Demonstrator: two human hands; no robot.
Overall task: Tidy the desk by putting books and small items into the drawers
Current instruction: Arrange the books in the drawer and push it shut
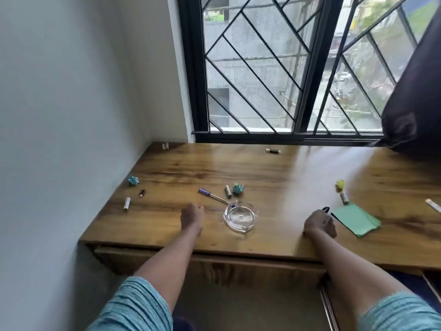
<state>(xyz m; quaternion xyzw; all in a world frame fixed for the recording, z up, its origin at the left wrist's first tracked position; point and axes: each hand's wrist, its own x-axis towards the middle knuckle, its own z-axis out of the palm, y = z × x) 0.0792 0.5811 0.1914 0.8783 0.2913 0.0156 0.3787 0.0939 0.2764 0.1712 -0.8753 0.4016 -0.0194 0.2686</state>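
Reaching out from teal sleeves (133,306), both bare forearms are crossing the near edge of the wooden desk (274,240), above a drawer front (214,266) that is sitting just under the top. The left hand (192,217) is lying knuckles-up on the wood with its fingers curled under; whether it is holding anything cannot be told. The right hand (321,223) is resting as a loose fist, and a black pen (325,209) is poking out past its far side, apparently gripped. Between the hands a glass ashtray (240,217) is sitting, with a purple pen (213,195) lying aslant and its tip touching the tray's far rim. Just right of the right hand a stack of green notes (355,219) is lying flat. Farther back, a battery (228,191) and a teal paper wad (238,188) are sitting side by side beyond the ashtray. Toward the left wall a white battery (126,203), a small dark tube (142,193) and another teal wad (133,180) are lying apart. On the right a yellow wad (340,185) is sitting just behind a battery (344,197), and a pale stick (433,206) is lying near the frame's edge. At the far edge, below the barred window (286,68), a dark battery (273,151) and two small cells (165,145) in the corner are lying. A dark curtain (417,103) is hanging at the far right.
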